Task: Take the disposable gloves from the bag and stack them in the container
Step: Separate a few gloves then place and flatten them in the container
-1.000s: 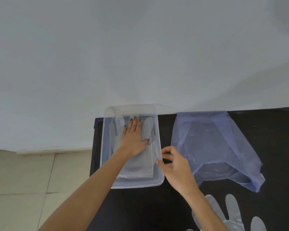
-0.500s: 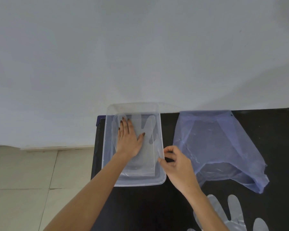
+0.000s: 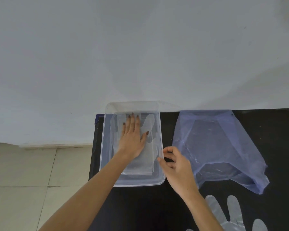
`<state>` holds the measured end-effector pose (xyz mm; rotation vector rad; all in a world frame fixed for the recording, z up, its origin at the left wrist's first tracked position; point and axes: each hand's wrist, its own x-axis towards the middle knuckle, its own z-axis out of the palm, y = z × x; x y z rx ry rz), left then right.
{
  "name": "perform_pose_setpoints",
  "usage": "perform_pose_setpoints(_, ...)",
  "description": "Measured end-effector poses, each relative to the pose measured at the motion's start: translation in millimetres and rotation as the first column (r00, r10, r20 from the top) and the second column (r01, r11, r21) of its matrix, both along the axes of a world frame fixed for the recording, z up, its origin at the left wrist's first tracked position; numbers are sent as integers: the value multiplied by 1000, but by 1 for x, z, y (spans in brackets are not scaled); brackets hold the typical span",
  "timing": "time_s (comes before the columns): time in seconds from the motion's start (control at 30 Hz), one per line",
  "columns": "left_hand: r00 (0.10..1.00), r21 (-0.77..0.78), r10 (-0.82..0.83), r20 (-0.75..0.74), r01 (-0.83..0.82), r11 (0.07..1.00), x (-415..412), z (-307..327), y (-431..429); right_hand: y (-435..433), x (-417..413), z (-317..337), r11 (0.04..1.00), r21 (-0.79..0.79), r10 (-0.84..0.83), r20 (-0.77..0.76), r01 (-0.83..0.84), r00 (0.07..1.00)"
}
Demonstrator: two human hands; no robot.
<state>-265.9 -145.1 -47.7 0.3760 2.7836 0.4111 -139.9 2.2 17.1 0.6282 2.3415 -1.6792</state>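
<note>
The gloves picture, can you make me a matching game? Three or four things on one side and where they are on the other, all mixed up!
Things:
1. left hand
2. right hand
3. blue bag
4. loose glove

Places:
A. lying on the black table, right of the container
B. pressed flat on the gloves inside the container
C. at the bottom edge of the picture
D. at the container's right rim

Pairs: 1-B, 2-D, 3-A, 4-C

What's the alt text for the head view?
Left hand presses clear gloves flat inside a clear container on a black table; right hand pinches its right rim. A blue bag lies right.
</note>
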Motion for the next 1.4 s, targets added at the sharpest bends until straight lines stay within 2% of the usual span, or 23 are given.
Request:
perform_pose_setpoints(0.1,967,-74,-247,-57,242,967,3,1,8,0,0,-1,1000,14,5,-4,-5,1000)
perform_pose_setpoints(0.17,953,-133,-302,-37,295,946,5,-3,11,0,0,-2,1000,27,7,-9,-7,1000)
perform_pose_setpoints(0.3,966,-115,-252,61,258,959,7,-9,17,1,0,-2,1000,16,22,-11,-22,1000)
perform_pose_setpoints(0.5,976,41,-214,46,212,976,7,14,-2,5,-1,0,999,-14,45,2,-45,999)
perform_pose_setpoints(0.67,949,-132,-269,166,292,947,30,16,-31,3,0,-2,999,-9,38,-3,-38,999)
perform_pose_setpoints(0.8,931,-174,-273,244,319,932,40,8,-38,3,1,-2,999,11,47,-10,-47,999)
perform_pose_setpoints(1.0,946,-139,-261,191,289,947,45,13,-38,3,-1,2,998,20,64,0,-64,998)
perform_pose_setpoints(1.23,935,-224,-302,186,340,914,52,11,-44,3,1,-2,998,39,58,10,-59,998)
perform_pose_setpoints(1.4,956,-165,-250,156,275,947,53,23,-39,2,0,-1,998,39,50,19,-51,999)
